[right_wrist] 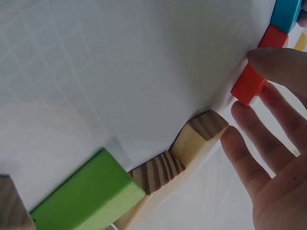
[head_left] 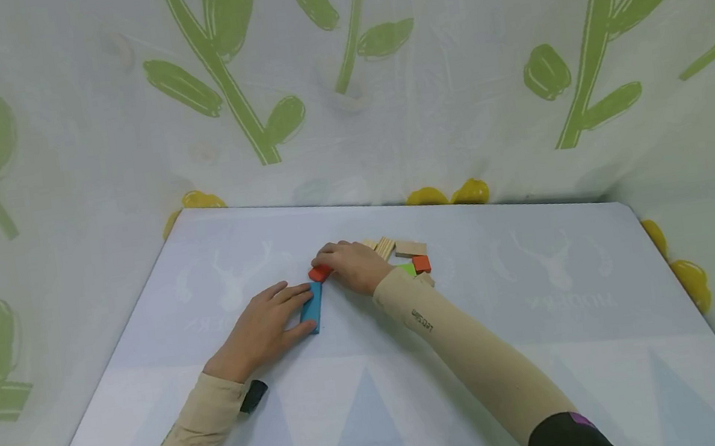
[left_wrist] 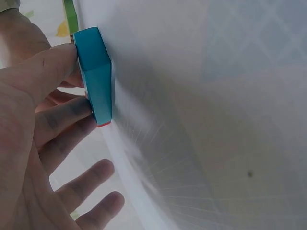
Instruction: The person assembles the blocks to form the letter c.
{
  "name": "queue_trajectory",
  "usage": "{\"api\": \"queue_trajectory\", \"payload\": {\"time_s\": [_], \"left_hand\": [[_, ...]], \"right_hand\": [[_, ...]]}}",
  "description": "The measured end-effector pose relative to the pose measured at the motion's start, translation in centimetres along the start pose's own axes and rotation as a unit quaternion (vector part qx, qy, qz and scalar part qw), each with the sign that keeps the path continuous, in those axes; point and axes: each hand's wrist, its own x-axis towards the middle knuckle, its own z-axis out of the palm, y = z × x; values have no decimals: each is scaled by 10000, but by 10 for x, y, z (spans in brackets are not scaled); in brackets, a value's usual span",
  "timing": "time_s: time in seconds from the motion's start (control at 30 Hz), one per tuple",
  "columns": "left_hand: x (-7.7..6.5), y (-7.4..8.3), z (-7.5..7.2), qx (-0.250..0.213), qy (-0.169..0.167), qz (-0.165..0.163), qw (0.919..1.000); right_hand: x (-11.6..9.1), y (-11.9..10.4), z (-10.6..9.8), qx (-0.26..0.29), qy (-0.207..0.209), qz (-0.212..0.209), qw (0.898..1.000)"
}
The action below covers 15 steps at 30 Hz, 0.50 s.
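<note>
On the table, my left hand (head_left: 267,325) pinches a long blue block (head_left: 312,309) by its sides. In the left wrist view the thumb is on the near end of the blue block (left_wrist: 98,76), two fingers touch it further along, and the other fingers are spread out. My right hand (head_left: 358,264) holds a red block (head_left: 320,273) between thumb and fingers at the far end of the blue one. The right wrist view shows the red block (right_wrist: 249,84) end to end with the blue block (right_wrist: 286,13), the thumb covering its middle.
Right of my right hand lies a loose group: a green block (right_wrist: 88,191), a small orange-red block (head_left: 421,264), and several plain wooden blocks (head_left: 411,248), one with a striped end (right_wrist: 158,172). The forearm partly hides them. A flower-printed curtain (head_left: 448,90) surrounds the white table (head_left: 556,393).
</note>
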Motion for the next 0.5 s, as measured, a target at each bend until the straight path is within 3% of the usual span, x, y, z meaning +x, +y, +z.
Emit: {"api": "queue_trajectory", "payload": {"time_s": [0.2, 0.5], "left_hand": [[-1, 0, -1, 27, 79, 98, 9999], [2, -6, -6, 93, -9, -107, 9999]], "right_hand": [[-6, 3, -3, 1, 213, -132, 9997], [-27, 6, -23, 242, 554, 23, 9982]]}}
